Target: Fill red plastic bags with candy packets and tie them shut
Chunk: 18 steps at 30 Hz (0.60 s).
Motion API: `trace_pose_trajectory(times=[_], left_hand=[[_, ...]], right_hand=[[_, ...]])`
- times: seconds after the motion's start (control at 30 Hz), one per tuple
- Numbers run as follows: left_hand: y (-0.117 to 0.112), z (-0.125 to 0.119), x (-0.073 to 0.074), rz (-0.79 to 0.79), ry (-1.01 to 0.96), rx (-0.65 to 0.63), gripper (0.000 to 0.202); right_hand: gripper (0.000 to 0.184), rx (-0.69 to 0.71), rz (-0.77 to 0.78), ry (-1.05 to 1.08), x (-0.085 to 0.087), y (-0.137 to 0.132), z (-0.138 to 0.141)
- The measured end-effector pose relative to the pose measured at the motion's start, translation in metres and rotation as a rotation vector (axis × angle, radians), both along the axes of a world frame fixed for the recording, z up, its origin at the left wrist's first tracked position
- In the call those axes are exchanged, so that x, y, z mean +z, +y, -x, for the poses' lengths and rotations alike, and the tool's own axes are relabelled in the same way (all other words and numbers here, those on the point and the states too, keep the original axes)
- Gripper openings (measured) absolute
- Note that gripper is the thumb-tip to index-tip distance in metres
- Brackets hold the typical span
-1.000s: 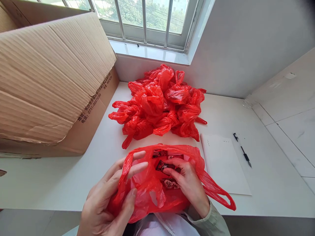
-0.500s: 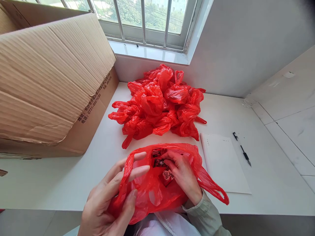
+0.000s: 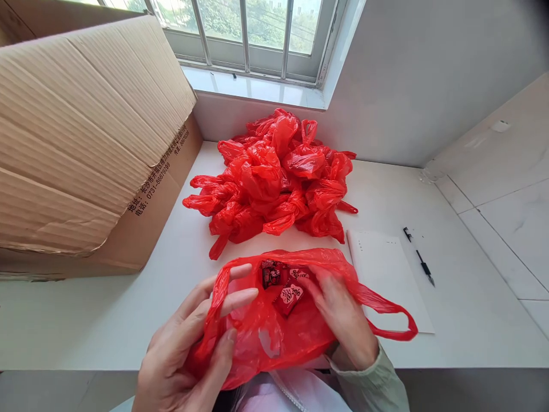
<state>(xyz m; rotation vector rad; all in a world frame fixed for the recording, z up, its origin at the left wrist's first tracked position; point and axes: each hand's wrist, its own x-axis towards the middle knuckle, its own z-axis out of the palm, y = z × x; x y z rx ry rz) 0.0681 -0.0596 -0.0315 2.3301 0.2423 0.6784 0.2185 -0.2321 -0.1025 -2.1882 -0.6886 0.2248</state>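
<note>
A thin red plastic bag with loop handles is spread open at the table's front edge. My left hand holds its left side, with two fingers through the handle and the thumb bent over the near film. Inside lie several small dark red packets with pale, blossom-shaped labels and black characters. My right hand reaches into the right side of the bag, close to the packets. Its fingers are stretched out and hold nothing that I can see; red film partly covers them. The right handle hangs out past my wrist.
Behind the bag is a heap of knotted red plastic bags. On the left stands a large cardboard box with a raised flap. White paper and a black pen lie to the right. A barred window is at the back.
My right hand has moved right, off the packets it was touching, and more of their labels now shows. The bag's right handle has swung outward. My left hand keeps its hold.
</note>
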Motion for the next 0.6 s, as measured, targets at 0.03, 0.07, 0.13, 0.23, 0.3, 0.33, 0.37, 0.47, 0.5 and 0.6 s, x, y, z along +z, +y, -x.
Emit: trace_pose_trajectory(times=[0.03,0.07,0.13,0.23,0.3,0.33,0.37,0.47,0.5,0.6], left_hand=[[-0.001,-0.001,0.000,0.010,-0.006,-0.012,0.038],[-0.001,-0.002,0.000,0.020,-0.013,-0.022,0.039],[-0.003,-0.003,0.000,0.041,-0.016,-0.028,0.041],[-0.004,-0.005,0.000,0.062,-0.007,-0.016,0.046],[-0.004,-0.004,0.000,0.070,0.002,-0.019,0.047],[-0.003,-0.004,-0.001,0.071,0.006,-0.021,0.047],[-0.003,-0.004,-0.001,0.070,0.008,-0.026,0.047],[-0.002,-0.004,-0.001,0.075,0.013,-0.023,0.048],[-0.001,-0.004,-0.001,0.072,0.014,-0.016,0.048],[-0.001,-0.006,0.000,0.061,0.007,-0.003,0.047]], right_hand=[[0.031,-0.002,0.039,-0.023,-0.002,-0.006,0.003],[0.032,0.017,0.078,-0.035,-0.004,-0.009,0.006],[0.034,0.087,0.134,-0.015,-0.006,-0.009,0.011],[0.042,0.145,0.142,0.018,-0.003,0.000,0.018],[0.039,0.155,0.127,0.042,0.002,0.007,0.020],[0.034,0.171,0.124,0.055,0.005,0.009,0.020],[0.029,0.192,0.119,0.067,0.008,0.011,0.019],[0.033,0.235,0.048,0.078,0.018,0.011,0.012],[0.039,0.230,0.023,0.082,0.020,0.009,0.009],[0.050,0.170,0.039,0.075,0.022,0.002,0.002]])
